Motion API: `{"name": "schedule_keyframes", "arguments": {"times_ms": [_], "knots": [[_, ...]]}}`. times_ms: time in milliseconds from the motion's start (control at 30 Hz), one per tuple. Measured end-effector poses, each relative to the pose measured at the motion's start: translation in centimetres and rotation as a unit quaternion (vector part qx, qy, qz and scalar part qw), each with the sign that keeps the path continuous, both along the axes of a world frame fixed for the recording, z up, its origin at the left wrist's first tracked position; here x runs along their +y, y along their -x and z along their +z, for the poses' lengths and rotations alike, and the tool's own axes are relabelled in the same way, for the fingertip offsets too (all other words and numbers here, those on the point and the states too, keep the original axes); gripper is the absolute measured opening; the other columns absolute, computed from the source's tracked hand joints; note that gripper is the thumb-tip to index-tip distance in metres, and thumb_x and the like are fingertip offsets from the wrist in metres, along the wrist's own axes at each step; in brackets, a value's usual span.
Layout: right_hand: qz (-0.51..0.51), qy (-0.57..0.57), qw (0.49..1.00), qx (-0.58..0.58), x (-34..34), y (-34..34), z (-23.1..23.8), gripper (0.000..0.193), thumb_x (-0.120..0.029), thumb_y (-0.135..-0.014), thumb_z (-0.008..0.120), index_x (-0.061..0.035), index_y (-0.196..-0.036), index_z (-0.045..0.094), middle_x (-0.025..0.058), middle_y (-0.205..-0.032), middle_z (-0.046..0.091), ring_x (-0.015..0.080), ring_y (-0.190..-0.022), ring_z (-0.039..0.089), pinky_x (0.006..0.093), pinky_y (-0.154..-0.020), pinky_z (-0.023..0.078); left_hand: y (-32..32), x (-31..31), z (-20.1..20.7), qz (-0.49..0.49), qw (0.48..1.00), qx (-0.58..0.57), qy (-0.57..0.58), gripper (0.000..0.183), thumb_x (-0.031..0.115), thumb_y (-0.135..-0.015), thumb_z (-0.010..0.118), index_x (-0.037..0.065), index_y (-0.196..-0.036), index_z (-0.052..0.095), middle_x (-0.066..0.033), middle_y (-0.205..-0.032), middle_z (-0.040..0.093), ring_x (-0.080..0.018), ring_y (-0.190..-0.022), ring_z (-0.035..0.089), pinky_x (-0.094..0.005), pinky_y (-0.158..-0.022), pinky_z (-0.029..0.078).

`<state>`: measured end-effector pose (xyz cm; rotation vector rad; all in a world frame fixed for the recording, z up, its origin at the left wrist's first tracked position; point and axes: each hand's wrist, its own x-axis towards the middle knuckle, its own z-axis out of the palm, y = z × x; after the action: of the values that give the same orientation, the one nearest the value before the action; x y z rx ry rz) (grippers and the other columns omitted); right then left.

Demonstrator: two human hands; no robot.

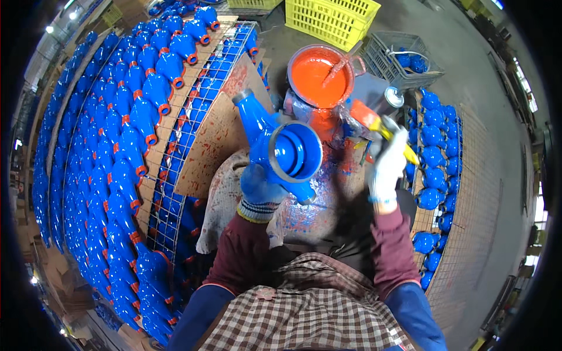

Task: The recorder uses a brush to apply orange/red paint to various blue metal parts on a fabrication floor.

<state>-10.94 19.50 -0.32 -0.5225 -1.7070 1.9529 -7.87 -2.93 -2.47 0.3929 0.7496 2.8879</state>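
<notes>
My left hand, in a glove stained blue, grips a blue-painted metal pipe fitting from below. The fitting's wide round mouth faces up and to the right. A narrower neck points to the upper left, and a short stub sticks out at the lower right. My right hand, in a white glove, is closed round a yellow-handled paintbrush. The brush's bristles are coated orange-red and are apart from the fitting. Beyond both hands stands a pot of orange-red paint, with a paint-covered stick or handle leaning in it.
Stacked blue fittings with orange-red rims fill the left, beside a wire mesh rack and cardboard. More blue fittings lie at the right. A yellow crate, a grey crate and a spray can stand farther back.
</notes>
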Motion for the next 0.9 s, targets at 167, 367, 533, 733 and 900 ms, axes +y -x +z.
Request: {"name": "schedule_keyframes", "arguments": {"times_ms": [167,367,533,733,900], "knots": [[0.086,-0.094,0.991,-0.036,0.1,8.8,-7.7,0.028,-0.028,-0.094,0.059,-0.0043,-0.108,0.065,-0.0010,-0.072,0.059,0.0059,-0.056,0.050,0.0230,-0.051,0.039,1.1,-0.8,-1.7,0.016,0.989,-0.147,0.019,0.069,0.042,-0.080,0.067,0.008,-0.135,0.043,-0.0096,-0.126,0.054,-0.0263,-0.111,0.056,-0.0424,-0.092,0.048],[0.073,-0.298,0.945,-0.112,0.3,12.7,-10.8,0.035,-0.037,-0.090,0.063,-0.0051,-0.103,0.068,0.0076,-0.079,0.067,0.0156,-0.065,0.062,0.0304,-0.061,0.048,1.9,-1.3,-1.9,0.046,0.980,-0.190,-0.035,0.070,0.052,-0.082,0.059,0.006,-0.132,0.045,-0.0138,-0.119,0.058,-0.0298,-0.103,0.060,-0.0432,-0.086,0.052],[0.069,-0.479,0.857,-0.176,-0.2,11.7,-7.6,0.043,-0.047,-0.086,0.065,-0.0058,-0.096,0.071,0.0137,-0.087,0.070,0.0222,-0.071,0.067,0.0358,-0.067,0.051,2.0,-2.2,-2.7,-0.002,0.974,-0.210,-0.083,0.096,0.077,-0.075,0.051,0.000,-0.132,0.043,-0.0228,-0.114,0.060,-0.0337,-0.091,0.065,-0.0425,-0.072,0.058],[0.172,0.032,0.981,-0.078,2.7,4.7,-6.8,0.034,-0.034,-0.096,0.056,-0.0030,-0.107,0.063,0.0083,-0.088,0.067,0.0170,-0.065,0.063,0.0274,-0.061,0.051,0.2,-0.9,-0.9,-0.135,0.974,-0.099,-0.152,0.093,0.072,-0.079,0.053,0.000,-0.136,0.039,-0.0224,-0.121,0.058,-0.0329,-0.099,0.063,-0.0440,-0.080,0.057],[0.132,0.168,0.976,0.047,1.3,-5.4,1.4,0.029,-0.025,-0.096,0.057,-0.0039,-0.116,0.054,0.0120,-0.104,0.061,0.0198,-0.075,0.064,0.0294,-0.068,0.054,-5.3,1.2,-1.0,0.069,0.978,-0.058,0.188,0.079,0.014,-0.070,0.080,0.008,-0.136,0.037,-0.0067,-0.129,0.047,-0.0241,-0.117,0.050,-0.0405,-0.099,0.045]]}}
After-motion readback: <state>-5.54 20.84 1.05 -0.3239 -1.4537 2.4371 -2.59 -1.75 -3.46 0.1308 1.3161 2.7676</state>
